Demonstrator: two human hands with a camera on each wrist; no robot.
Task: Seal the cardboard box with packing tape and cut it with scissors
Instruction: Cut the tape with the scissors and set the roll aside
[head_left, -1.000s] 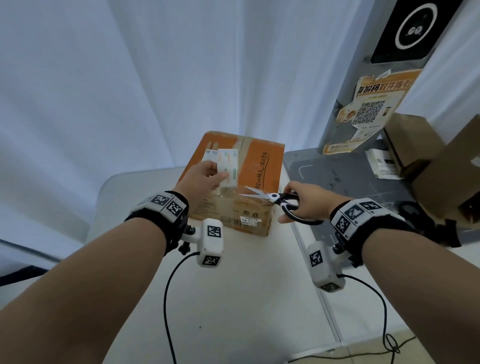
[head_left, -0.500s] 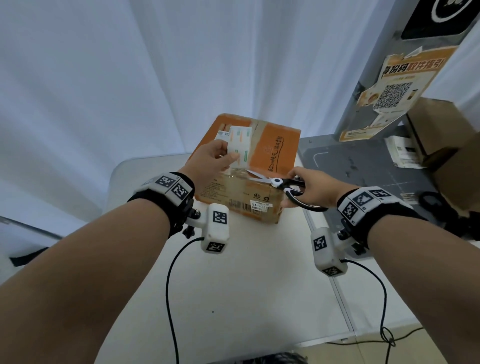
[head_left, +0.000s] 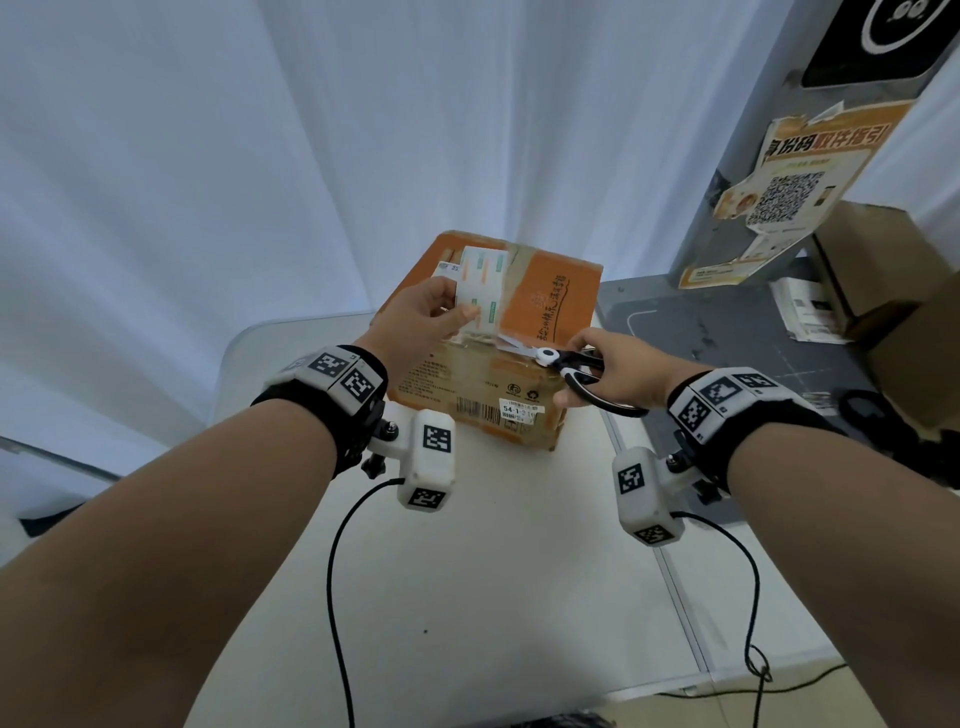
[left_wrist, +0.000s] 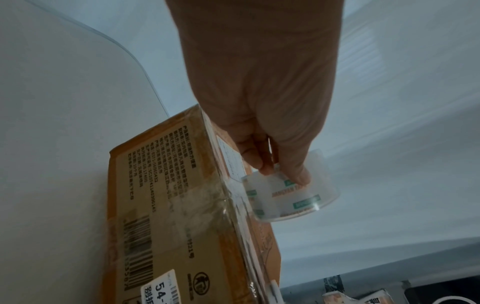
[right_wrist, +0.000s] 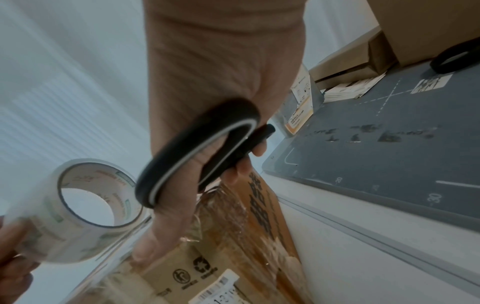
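While left hand (head_left: 415, 325) grips tape roll (head_left: 480, 291), right hand (head_left: 615, 371) holds scissors (head_left: 566, 366) pointing left.

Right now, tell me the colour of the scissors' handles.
Black with a thin white trim; scissors show best in the right wrist view.

Bare white desk (head_left: 467, 571) lay open in front of the cardboard box (head_left: 545, 306); to its right, brown cartons (head_left: 883, 291) crowded the grey mat (head_left: 727, 332).
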